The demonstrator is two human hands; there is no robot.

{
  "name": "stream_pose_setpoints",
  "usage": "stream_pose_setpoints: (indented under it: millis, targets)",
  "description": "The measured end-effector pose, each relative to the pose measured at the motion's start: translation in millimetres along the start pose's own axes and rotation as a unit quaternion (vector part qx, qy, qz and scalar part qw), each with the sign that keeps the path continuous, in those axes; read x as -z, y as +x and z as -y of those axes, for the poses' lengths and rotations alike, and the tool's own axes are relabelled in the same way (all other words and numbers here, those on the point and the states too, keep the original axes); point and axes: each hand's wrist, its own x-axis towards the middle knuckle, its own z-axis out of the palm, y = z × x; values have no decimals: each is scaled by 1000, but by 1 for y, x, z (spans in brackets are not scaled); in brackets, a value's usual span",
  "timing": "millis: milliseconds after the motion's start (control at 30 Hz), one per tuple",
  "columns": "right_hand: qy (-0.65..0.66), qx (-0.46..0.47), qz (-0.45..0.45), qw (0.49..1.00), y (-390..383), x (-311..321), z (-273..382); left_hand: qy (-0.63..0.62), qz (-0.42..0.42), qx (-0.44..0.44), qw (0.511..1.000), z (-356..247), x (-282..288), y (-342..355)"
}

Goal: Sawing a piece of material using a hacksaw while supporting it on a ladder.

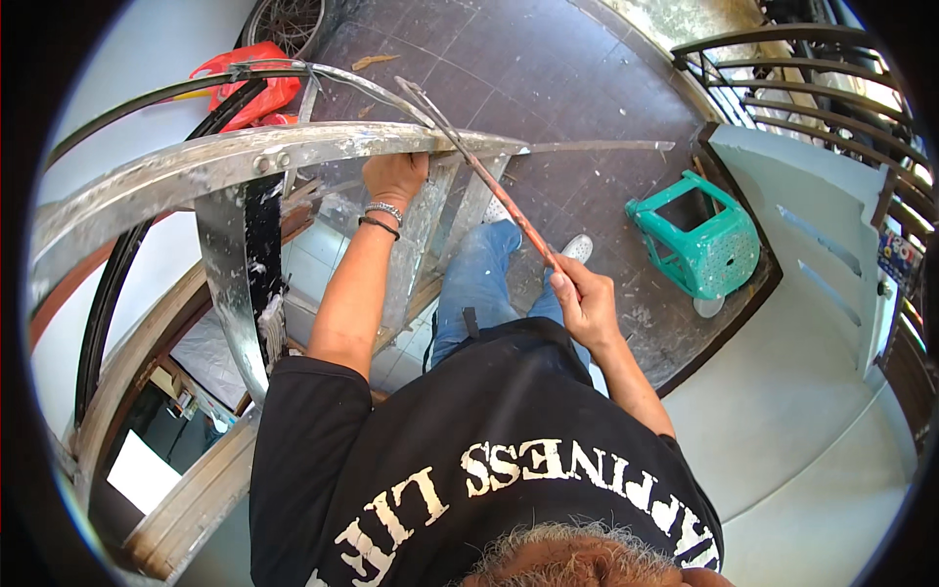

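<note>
My left hand [394, 180] is closed at the edge of a paint-spattered metal ladder [210, 166], its fingertips partly hidden by the rail. Two bracelets circle that wrist. A long, thin reddish-brown rod [514, 210] is gripped in my right hand [587, 301], its thumb pressed along the near end. The rod slants up and to the left, and its worn greyish far end passes over the ladder's rail. From this view I cannot tell whether rod and rail touch.
A green plastic stool [699, 235] lies tipped over at the right, near a pale low wall [797, 181]. Dark railings [822, 88] stand beyond it. At the upper left are a red plastic bag [256, 83] and a spoked wheel [286, 24]. Dark tiles [548, 73] cover the floor.
</note>
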Motion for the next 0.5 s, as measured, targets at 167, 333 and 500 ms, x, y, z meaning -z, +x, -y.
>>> stream_pose_setpoints:
  millis: [167,333,500]
  targets:
    - [18,84,-28,996,2,-6,-1,-26,-82,48,995,9,-12,-1]
    - [0,12,-12,1000,-1,9,-12,-119,-125,31,985,-5,-13,-3]
    - [-1,2,-22,1000,-4,17,-12,-178,-180,25,967,-12,-19,-4]
